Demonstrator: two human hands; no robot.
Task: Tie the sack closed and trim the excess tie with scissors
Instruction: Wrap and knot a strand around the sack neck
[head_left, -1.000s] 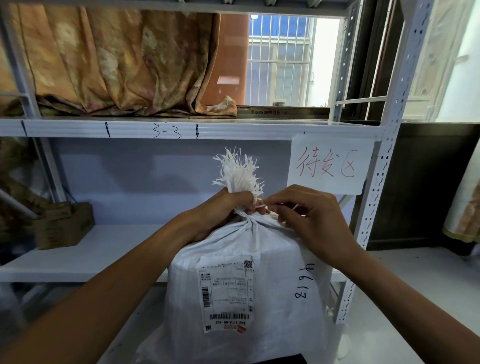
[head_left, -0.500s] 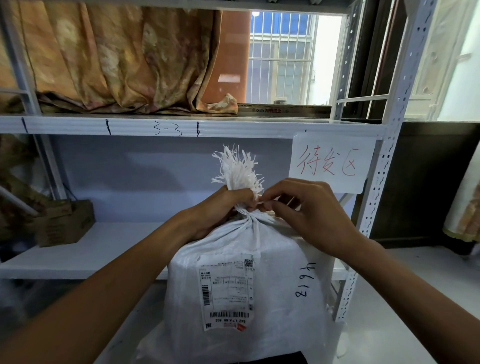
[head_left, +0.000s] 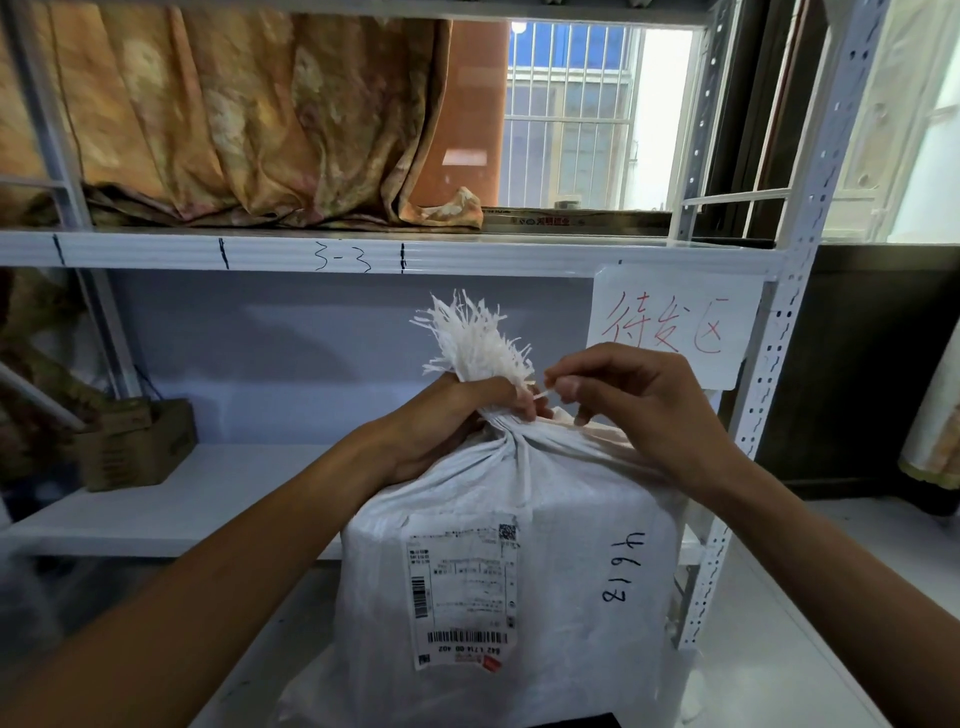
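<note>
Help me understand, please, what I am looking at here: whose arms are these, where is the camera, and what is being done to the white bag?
There is no machine: the arms belong to a person, and the one camera sits on that person's head, looking forward and down, so the view is roughly what they see.

In front of them stands a white woven sack with a shipping label and a handwritten number on its side. Its mouth is gathered into a frayed tuft.

The left hand has a closed grip around the gathered neck. The right hand pinches the end of a thin pale tie beside the neck, apparently working it tight.

Behind is a white metal shelf rack with a paper sign, a cardboard box and a curtain. I see no scissors.
</note>
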